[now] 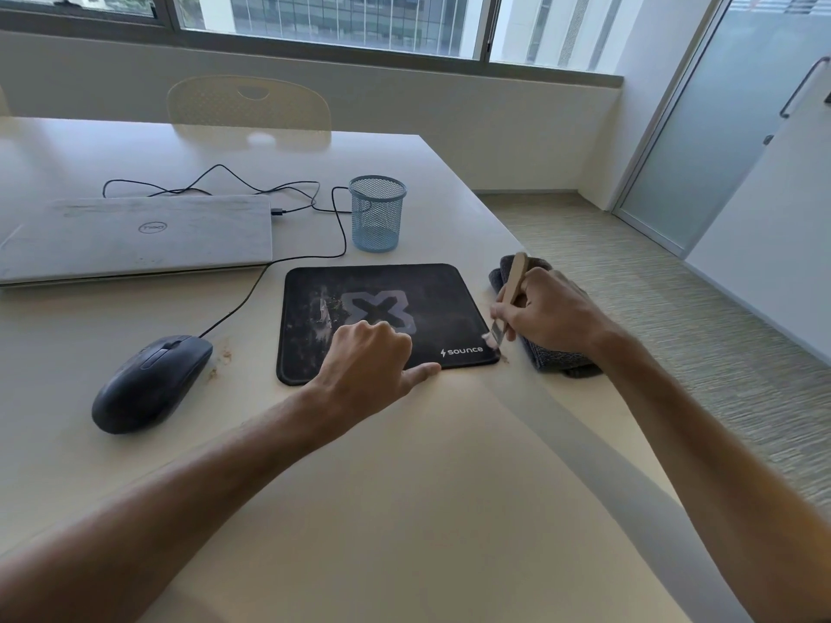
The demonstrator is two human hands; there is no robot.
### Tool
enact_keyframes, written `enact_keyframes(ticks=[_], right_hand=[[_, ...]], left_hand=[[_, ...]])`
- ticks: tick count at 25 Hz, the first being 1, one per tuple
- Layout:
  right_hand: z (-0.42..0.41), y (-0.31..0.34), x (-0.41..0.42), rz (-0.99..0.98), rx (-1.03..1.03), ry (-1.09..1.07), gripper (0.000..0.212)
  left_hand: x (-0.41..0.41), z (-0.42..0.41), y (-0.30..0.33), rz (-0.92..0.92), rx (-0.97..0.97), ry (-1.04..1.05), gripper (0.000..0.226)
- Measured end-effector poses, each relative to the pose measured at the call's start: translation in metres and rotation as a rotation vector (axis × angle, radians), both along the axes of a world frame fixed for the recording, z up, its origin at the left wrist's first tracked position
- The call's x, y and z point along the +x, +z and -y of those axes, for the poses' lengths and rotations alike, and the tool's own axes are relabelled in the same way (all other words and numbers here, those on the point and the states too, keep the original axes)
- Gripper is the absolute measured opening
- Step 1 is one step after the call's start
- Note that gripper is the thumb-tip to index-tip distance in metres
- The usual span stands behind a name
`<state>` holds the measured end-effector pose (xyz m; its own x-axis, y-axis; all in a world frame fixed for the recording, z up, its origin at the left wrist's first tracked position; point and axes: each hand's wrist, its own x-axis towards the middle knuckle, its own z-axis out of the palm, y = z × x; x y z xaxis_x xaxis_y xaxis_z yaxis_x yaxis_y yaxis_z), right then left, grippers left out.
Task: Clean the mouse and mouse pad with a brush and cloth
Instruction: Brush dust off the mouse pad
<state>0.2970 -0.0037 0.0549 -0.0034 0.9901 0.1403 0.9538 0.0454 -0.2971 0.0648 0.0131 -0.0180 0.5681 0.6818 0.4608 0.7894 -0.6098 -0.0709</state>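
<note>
Office room, window wall behind, pale table (404, 465) in front of a person. Black mouse pad (431, 303) lies flat mid-table, dirt and crumbs smeared on its left half. Left hand (366, 353) rests on the pad's near edge, fingers curled under, thumb stretched out along the edge, holding nothing, seemingly pinning the pad down. Right hand (546, 312) pinches a wooden-handled brush (510, 294), grip closed on the handle, bristles down at the pad's near right corner. A few crumbs lie on the table just below the bristles. Grey cloth (553, 355) lies folded under and behind the right hand, just beside the pad. Black wired mouse (150, 382) sits well left of the left hand, off the pad, crumbs near it. Beyond the left hand: closed laptop (135, 236). Beyond the pad: blue mesh cup (377, 213).

Step in hand, as judged: brushing the pad. Debris on the left half is not yet cleared. Next move likely calls for carrying the bristles across to that patch and sweeping it off the edge, with the left hand steadying. Cloth wipe and mouse seem still to do.
</note>
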Motion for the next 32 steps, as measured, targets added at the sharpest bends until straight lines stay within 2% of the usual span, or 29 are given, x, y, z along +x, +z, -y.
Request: enact_keyframes(ticks=[4, 7, 10, 12, 17, 19, 21, 24, 27, 30, 32], right_hand=[[0.000, 0.002, 0.001, -0.041, 0.017, 0.001, 0.022], [0.000, 0.001, -0.001, -0.019, -0.047, 0.038, 0.026], [0.001, 0.001, 0.000, -0.009, 0.013, 0.020, 0.030], [0.001, 0.002, -0.001, -0.021, -0.062, 0.059, 0.032], [-0.001, 0.001, 0.003, -0.084, -0.079, 0.077, 0.028], [-0.003, 0.002, 0.002, -0.053, -0.013, 0.041, 0.022], [-0.009, 0.000, 0.004, -0.136, 0.044, 0.040, 0.022], [-0.016, -0.005, 0.009, -0.162, -0.111, 0.054, 0.022], [-0.018, -0.003, 0.012, -0.082, 0.008, -0.068, 0.019], [-0.030, -0.007, -0.004, -0.156, 0.181, -0.096, 0.017], [-0.053, -0.013, -0.008, -0.172, 0.226, -0.140, 0.014]], left_hand=[[0.000, 0.000, 0.000, -0.005, -0.004, 0.003, 0.066], [0.000, 0.001, 0.002, -0.002, -0.010, 0.000, 0.066], [0.000, 0.001, 0.002, -0.011, -0.017, 0.000, 0.066], [0.000, 0.001, 0.001, -0.006, -0.016, 0.000, 0.065], [0.000, -0.001, -0.001, 0.006, 0.004, -0.003, 0.065], [0.000, -0.001, -0.001, 0.006, 0.010, -0.002, 0.065], [0.000, -0.001, -0.001, -0.003, 0.010, -0.005, 0.065], [-0.001, -0.002, -0.001, 0.000, 0.031, 0.002, 0.065], [0.000, -0.002, -0.002, -0.003, 0.023, -0.007, 0.065], [0.000, 0.000, 0.000, -0.004, 0.029, -0.005, 0.065], [0.001, 0.000, 0.001, -0.011, 0.018, 0.002, 0.065]])
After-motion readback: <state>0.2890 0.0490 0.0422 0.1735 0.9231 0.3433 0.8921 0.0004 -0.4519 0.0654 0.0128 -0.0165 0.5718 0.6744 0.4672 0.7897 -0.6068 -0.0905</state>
